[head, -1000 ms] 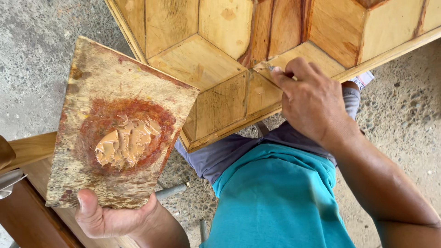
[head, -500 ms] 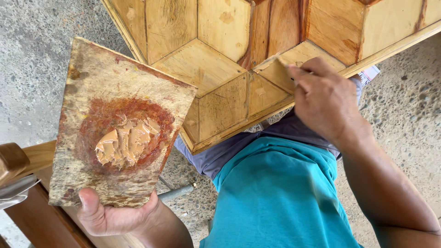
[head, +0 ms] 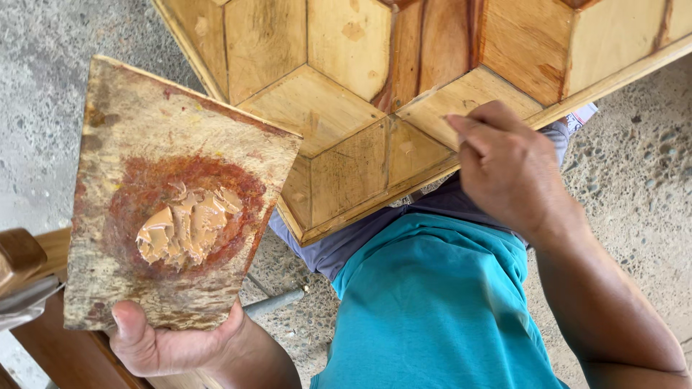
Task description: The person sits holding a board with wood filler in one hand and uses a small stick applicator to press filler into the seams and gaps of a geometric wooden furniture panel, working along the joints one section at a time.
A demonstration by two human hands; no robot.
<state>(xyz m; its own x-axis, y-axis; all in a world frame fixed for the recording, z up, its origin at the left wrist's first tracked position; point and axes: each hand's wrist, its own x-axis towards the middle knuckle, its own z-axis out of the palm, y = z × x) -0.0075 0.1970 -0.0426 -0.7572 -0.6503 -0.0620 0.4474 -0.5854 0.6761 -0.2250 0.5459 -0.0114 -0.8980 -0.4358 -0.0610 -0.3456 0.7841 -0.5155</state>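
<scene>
My left hand (head: 155, 344) grips the lower edge of a flat wooden board (head: 115, 130) stained reddish brown, with a lump of tan putty (head: 184, 229) in its middle. My right hand (head: 508, 169) is closed with fingertips pressed on a wooden panel (head: 339, 108) made of inlaid hexagon and diamond pieces. Whatever tool it holds is hidden by the fingers. The panel rests across my lap, over my teal shirt (head: 432, 302).
Rough concrete floor (head: 634, 180) lies beneath and to the right. A wooden piece (head: 21, 256) and a brown wooden frame (head: 65, 353) sit at the lower left. A grey metal rod (head: 277, 302) shows under the board.
My right hand has slid right and slightly down along the panel's seam. The board in my left hand has stayed nearly still.
</scene>
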